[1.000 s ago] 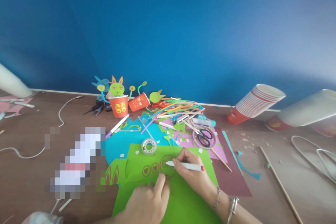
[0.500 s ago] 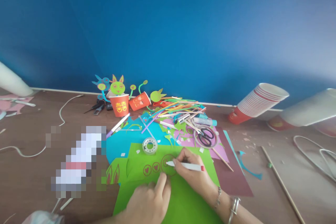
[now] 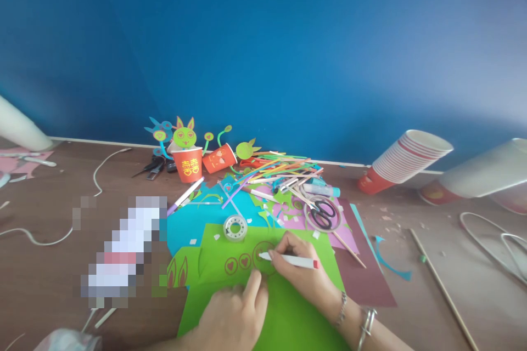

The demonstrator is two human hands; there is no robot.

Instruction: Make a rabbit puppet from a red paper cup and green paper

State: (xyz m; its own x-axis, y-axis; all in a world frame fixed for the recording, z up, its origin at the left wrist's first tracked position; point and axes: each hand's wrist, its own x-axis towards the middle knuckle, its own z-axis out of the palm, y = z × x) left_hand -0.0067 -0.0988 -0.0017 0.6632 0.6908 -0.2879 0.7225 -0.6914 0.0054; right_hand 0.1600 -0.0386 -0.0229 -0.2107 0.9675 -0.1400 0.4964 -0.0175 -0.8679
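Note:
My right hand (image 3: 302,271) is closed in a writing grip on a white marker (image 3: 298,260) with a red end. The marker's tip rests inside a large red circle (image 3: 263,245) on a green sheet of paper (image 3: 296,321). Left of that circle are two small drawn circles (image 3: 237,264) with red hearts in them. My left hand (image 3: 234,310) lies on the sheet just below the drawings, holding nothing, one finger stretched towards the large circle. Pointed ear-like shapes (image 3: 177,273) are drawn at the sheet's left side. A tape roll (image 3: 235,228) sits on its upper part.
Behind the sheet lie black-handled scissors (image 3: 323,214), coloured sticks (image 3: 280,169), a glue stick (image 3: 321,190) and paper scraps. Red paper cups (image 3: 188,164) with cut-paper figures stand near the blue wall. A cup stack (image 3: 405,162) leans at right, near a wooden stick (image 3: 442,288).
The marker tip has shifted very slightly left within the large circle, and the marks inside it look a little fuller. My left hand stays put.

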